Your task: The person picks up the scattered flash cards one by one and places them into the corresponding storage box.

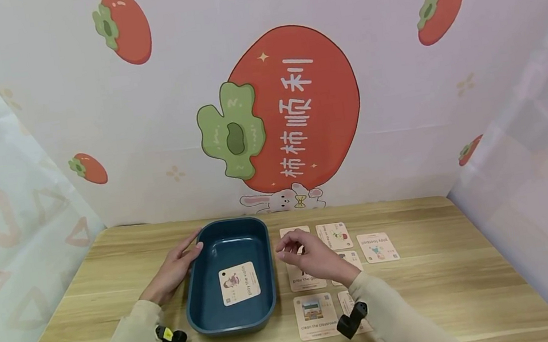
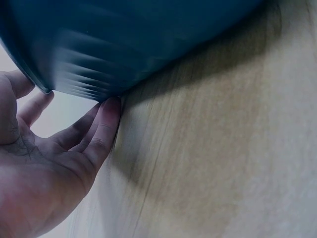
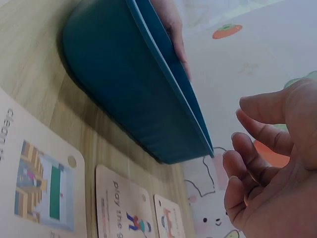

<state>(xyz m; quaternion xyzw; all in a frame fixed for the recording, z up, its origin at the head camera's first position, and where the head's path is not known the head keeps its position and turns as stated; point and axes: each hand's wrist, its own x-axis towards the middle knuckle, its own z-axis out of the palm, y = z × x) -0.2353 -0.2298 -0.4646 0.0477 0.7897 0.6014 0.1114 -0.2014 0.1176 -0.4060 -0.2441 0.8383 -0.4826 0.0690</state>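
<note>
A dark blue plastic bin [image 1: 236,329] stands on the wooden table, with a "play the violin" card [image 1: 239,283] lying inside it. My left hand [image 1: 176,267] holds the bin's far left side. In the left wrist view its fingers [image 2: 106,121] press the outer wall, and the thumb reaches over the rim. To the right of the bin, my right hand [image 1: 311,254] hangs above the cards with loosely bent fingers and nothing in them. It partly covers a "play the g..." card [image 1: 308,283]. A "clean the classroom" card [image 1: 316,317] lies nearer to me.
Several more picture cards lie right of the bin, among them a "play football" card [image 1: 377,247] at the far right and another card [image 1: 334,236] at the back. My right sleeve hides part of a near card [image 1: 345,300]. A printed cloth [image 1: 404,136] hangs behind the table.
</note>
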